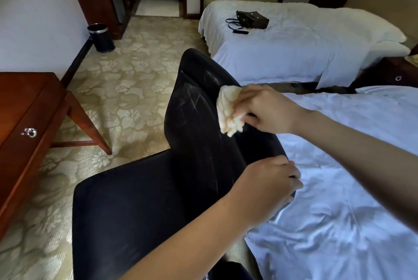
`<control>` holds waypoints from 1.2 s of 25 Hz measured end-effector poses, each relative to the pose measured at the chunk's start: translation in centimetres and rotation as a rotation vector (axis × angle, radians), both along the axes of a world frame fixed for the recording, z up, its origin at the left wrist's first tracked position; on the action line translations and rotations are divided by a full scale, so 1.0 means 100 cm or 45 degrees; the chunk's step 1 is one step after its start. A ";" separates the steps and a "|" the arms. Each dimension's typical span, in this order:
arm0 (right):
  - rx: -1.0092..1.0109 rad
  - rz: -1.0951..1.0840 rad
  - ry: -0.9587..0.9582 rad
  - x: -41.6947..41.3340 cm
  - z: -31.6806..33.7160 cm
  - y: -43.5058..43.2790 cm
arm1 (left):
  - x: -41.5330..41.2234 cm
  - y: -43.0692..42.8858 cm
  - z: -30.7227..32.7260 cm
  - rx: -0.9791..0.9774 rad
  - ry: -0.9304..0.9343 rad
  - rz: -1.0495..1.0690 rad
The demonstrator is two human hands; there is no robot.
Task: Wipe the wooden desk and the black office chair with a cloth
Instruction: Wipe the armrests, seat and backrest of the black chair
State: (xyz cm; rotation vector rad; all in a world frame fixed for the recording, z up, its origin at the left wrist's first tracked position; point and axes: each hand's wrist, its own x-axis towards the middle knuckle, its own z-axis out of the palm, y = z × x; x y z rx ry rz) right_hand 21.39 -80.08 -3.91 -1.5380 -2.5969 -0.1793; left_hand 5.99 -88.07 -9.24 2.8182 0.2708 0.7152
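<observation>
Black padded office chair [135, 200]: right hand [269, 110], arm extended, pinches crumpled cream cloth [228, 112] against the backrest [199, 126]; left hand [269, 180], nearer the body, grips the backrest edge, fingers curled.

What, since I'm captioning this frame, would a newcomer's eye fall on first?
At centre, the right hand presses a cream cloth against the scuffed back of the black office chair, while the left hand grips the backrest's edge. Behind, a black handbag lies on the far white bed.
</observation>
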 end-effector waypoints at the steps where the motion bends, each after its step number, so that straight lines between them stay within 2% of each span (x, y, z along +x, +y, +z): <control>1: -0.099 0.054 0.016 0.003 0.006 -0.010 | 0.000 0.000 0.000 0.008 0.027 0.015; 5: -0.544 0.084 -0.016 0.003 0.024 -0.046 | 0.000 0.001 -0.003 -0.055 -0.009 0.000; 9: -0.660 0.296 -0.028 -0.009 0.043 -0.049 | 0.000 0.003 -0.003 -0.264 -0.038 -0.055; 12: -0.778 0.189 -0.003 -0.019 0.047 -0.024 | 0.002 0.003 -0.003 -0.247 -0.018 -0.062; 16: -0.305 -0.122 -0.538 -0.031 0.028 0.029 | 0.001 0.000 -0.002 -0.193 -0.032 -0.049; 17: -0.236 -0.214 -0.590 -0.038 0.026 0.041 | 0.000 0.000 -0.001 -0.226 -0.033 -0.064; 21: -0.107 -0.514 -0.415 -0.064 0.020 0.067 | -0.005 0.003 0.006 -0.281 0.003 -0.112; 26: -0.141 -0.472 -0.368 -0.051 0.014 0.028 | -0.008 0.006 0.004 -0.275 -0.021 -0.167; 28: -0.160 -0.431 -0.198 -0.039 0.017 -0.002 | -0.010 0.013 -0.002 -0.203 -0.034 -0.245; 30: -0.304 -0.444 -0.056 -0.030 0.028 -0.030 | -0.010 0.020 -0.008 -0.042 -0.047 -0.253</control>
